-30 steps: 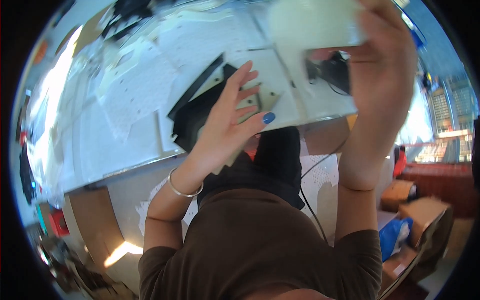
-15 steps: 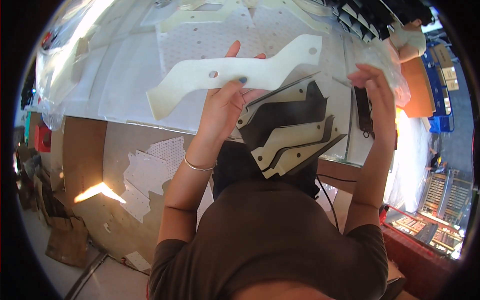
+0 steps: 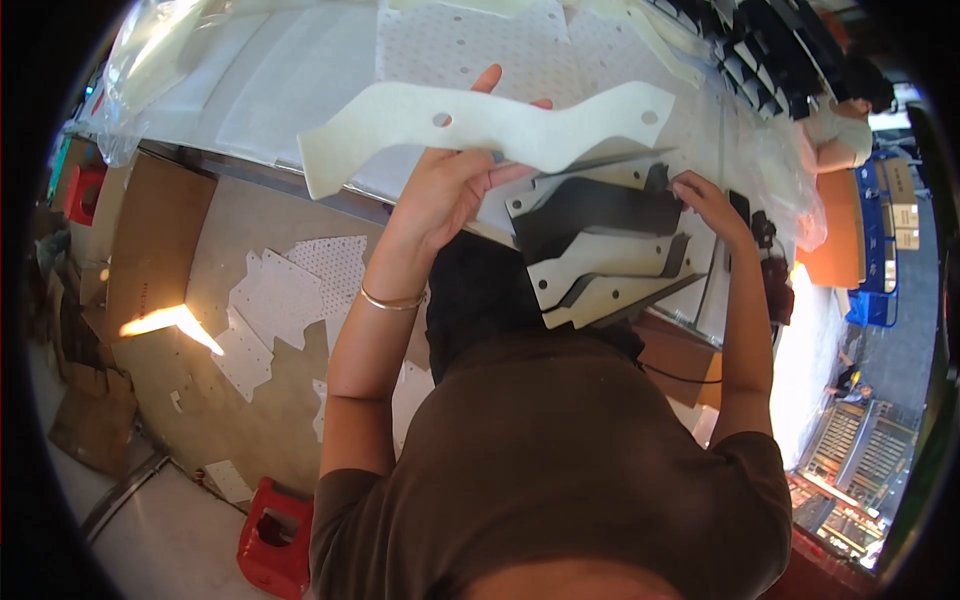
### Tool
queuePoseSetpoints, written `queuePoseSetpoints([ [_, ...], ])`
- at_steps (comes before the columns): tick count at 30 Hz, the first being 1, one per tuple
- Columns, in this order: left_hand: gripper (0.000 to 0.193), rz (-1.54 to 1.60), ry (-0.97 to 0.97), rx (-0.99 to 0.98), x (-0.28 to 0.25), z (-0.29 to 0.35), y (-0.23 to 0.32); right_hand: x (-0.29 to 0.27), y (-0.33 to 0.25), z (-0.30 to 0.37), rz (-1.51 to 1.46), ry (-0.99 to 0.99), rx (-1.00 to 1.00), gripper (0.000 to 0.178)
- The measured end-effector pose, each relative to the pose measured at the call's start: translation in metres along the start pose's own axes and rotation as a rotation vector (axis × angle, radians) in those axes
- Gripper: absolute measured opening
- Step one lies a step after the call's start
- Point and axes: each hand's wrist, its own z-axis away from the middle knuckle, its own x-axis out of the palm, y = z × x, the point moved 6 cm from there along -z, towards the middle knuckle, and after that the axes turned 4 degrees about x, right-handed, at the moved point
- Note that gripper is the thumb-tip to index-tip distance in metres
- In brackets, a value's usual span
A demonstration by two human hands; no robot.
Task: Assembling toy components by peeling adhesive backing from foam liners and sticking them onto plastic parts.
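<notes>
My left hand (image 3: 455, 190) grips a long white wavy strip (image 3: 500, 125) with a round hole near its middle and another near its right end. The thumb lies on the near edge, and fingertips stick up beyond the far edge. Below the strip, several bent black brackets with cream-coloured faces lie at the table's near edge, over my lap. One of them has a broad dark face (image 3: 610, 215). At that black bracket's right end, my right hand (image 3: 712, 205) is closed, thumb and fingers pinched on its tip.
A perforated white sheet (image 3: 480, 50) lies on the table, with more cream strips at the far side. Black parts (image 3: 750, 60) are stacked far right, near another person (image 3: 845, 130). White offcuts (image 3: 290, 290) and a red stool (image 3: 275, 540) are on the floor, left. A cardboard box (image 3: 160, 240) stands there.
My right hand has come down and left from above the table to the black bracket's end. The white strip stays in my left hand, tilted differently. The whole view has shifted.
</notes>
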Motion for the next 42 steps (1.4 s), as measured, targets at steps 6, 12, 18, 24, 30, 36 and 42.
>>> queuePoseSetpoints([
  [6, 0.062, -0.182, 0.054, -0.038, 0.005, -0.009, -0.019, 0.015, -0.014, 0.024, -0.167, -0.084, -0.19, 0.027],
  [12, 0.059, -0.275, 0.152, 0.002, 0.023, -0.008, -0.018, 0.016, -0.009, 0.029, -0.01, -0.093, -0.24, 0.025],
  [18, 0.053, -0.378, 0.151, 0.014, 0.058, -0.013, -0.03, 0.039, -0.01, 0.039, -0.181, 0.177, -0.356, 0.019],
  [24, 0.055, -0.438, 0.062, -0.202, 0.08, -0.017, -0.077, 0.022, -0.014, 0.044, -0.573, 0.138, -0.192, 0.018],
  [30, 0.053, -0.405, 0.129, -0.179, 0.08, -0.026, -0.097, 0.013, -0.017, 0.044, -0.702, 0.308, -0.239, 0.014],
  [36, 0.042, -1.075, 0.037, -0.137, 0.08, -0.026, -0.097, 0.012, -0.013, 0.039, -0.605, 0.341, -0.183, 0.015],
  [42, 0.032, -1.412, 0.109, -0.175, 0.089, -0.03, -0.094, 0.004, -0.009, 0.037, -0.558, 0.338, -0.206, 0.012],
])
